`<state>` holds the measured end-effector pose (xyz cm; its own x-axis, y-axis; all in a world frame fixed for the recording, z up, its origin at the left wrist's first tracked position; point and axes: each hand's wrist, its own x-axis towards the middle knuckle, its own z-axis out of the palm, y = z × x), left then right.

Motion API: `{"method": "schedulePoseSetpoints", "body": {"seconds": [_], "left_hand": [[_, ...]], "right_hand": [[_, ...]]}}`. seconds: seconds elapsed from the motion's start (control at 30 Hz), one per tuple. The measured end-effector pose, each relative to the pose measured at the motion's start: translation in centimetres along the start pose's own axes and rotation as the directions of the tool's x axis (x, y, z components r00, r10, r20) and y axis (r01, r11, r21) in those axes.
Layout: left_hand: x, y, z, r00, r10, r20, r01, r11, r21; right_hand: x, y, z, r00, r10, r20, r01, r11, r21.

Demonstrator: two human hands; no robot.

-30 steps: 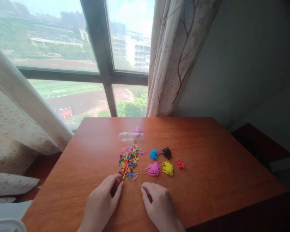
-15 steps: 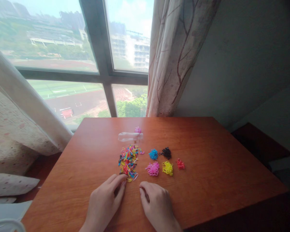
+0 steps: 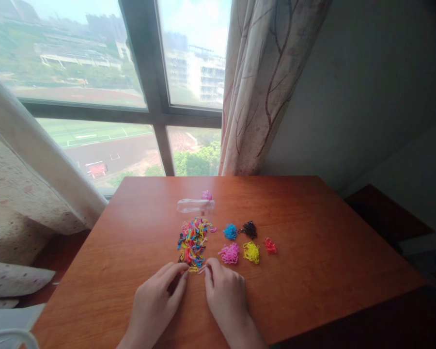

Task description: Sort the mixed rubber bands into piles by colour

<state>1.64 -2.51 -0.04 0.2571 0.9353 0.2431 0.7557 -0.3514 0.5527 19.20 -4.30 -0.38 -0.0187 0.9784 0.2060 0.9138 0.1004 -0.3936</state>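
A mixed pile of small coloured rubber bands lies on the wooden table. To its right sit small sorted heaps: blue, black, red, pink and yellow. My left hand rests flat on the table, fingers stretched toward the pile's near edge. My right hand is curled, its thumb and forefinger pinched on a pink band at the near edge of the pile.
A clear plastic bottle lies on its side behind the pile, with a pink cap beside it. A patterned curtain and a window stand behind the table. A wall runs along the right, and cushions lie at the left.
My right hand has slid left and forward to the pink band at the pile's edge. My left hand has stretched its fingers out toward the pile.
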Motion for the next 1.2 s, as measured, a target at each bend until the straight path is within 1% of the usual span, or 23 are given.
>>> {"method": "schedulePoseSetpoints", "body": {"seconds": [0.1,0.23,0.33,0.4,0.57,0.67,0.77,1.0,1.2], "left_hand": [[0.0,0.0,0.0,1.0,0.001,0.0,-0.001,1.0,0.0],[-0.1,0.0,-0.2,1.0,0.001,-0.008,-0.001,1.0,0.003],[-0.1,0.0,-0.2,1.0,0.005,-0.02,-0.004,1.0,0.008],[-0.1,0.1,-0.1,1.0,0.01,-0.028,-0.009,1.0,0.008],[0.1,0.3,-0.1,0.999,0.019,-0.031,-0.019,1.0,0.007],[0.1,0.4,-0.2,0.999,0.019,-0.033,-0.018,1.0,0.01],[0.1,0.4,-0.3,0.999,0.016,-0.031,-0.015,1.0,0.014],[0.0,0.4,-0.3,0.999,0.021,-0.028,-0.021,1.0,0.019],[0.0,0.5,-0.3,1.0,0.011,-0.015,-0.011,1.0,0.008]], "right_hand": [[-0.3,0.3,0.1,1.0,-0.004,-0.027,0.005,0.998,0.063],[-0.7,0.6,-0.2,0.999,0.009,-0.051,0.002,0.978,0.209],[-0.8,1.2,-0.9,0.993,0.086,-0.081,-0.058,0.952,0.302],[-0.7,1.9,-1.5,0.983,0.143,-0.114,-0.099,0.941,0.324],[-0.4,4.4,-2.9,0.96,0.19,-0.206,-0.125,0.949,0.291],[-0.2,5.2,-3.3,0.945,0.221,-0.241,-0.158,0.954,0.255],[-0.1,5.5,-3.4,0.942,0.232,-0.243,-0.175,0.957,0.233],[0.4,5.3,-3.3,0.942,0.22,-0.253,-0.17,0.964,0.205],[0.3,5.4,-3.4,0.94,0.227,-0.255,-0.169,0.958,0.23]]}}
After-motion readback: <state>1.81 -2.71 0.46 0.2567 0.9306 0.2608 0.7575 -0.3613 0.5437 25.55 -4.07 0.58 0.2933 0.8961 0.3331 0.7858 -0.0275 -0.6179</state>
